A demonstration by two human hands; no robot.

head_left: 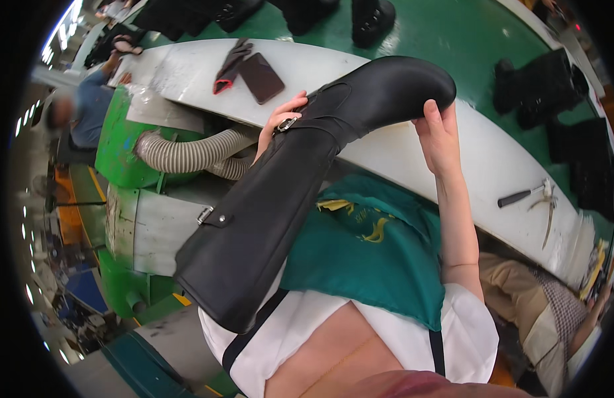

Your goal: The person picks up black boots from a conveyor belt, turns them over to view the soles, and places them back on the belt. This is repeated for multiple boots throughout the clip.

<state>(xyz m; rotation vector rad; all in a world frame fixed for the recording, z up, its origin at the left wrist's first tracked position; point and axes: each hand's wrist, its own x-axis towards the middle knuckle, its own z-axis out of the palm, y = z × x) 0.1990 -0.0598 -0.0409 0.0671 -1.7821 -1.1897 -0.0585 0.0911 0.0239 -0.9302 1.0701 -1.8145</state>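
A tall black boot (274,199) with straps and silver buckles lies slantwise across the view, its toe up to the right and its shaft opening at the lower left. My left hand (272,129) reaches round the ankle from behind, beside the ankle buckle; part of it is hidden by the boot. At the toe, my right hand (441,139) grips with the thumb on the near side, and its other fingers are mostly out of sight behind. Both hands hold the boot above the white worktop (493,166).
A dark glove (232,65) and a phone (261,78) lie on the worktop; a hammer (519,196) and pincers (550,207) lie at its right. Left stands a green machine (118,146) with a ribbed hose (191,151). Black boots (539,89) stand beyond. People sit at both sides.
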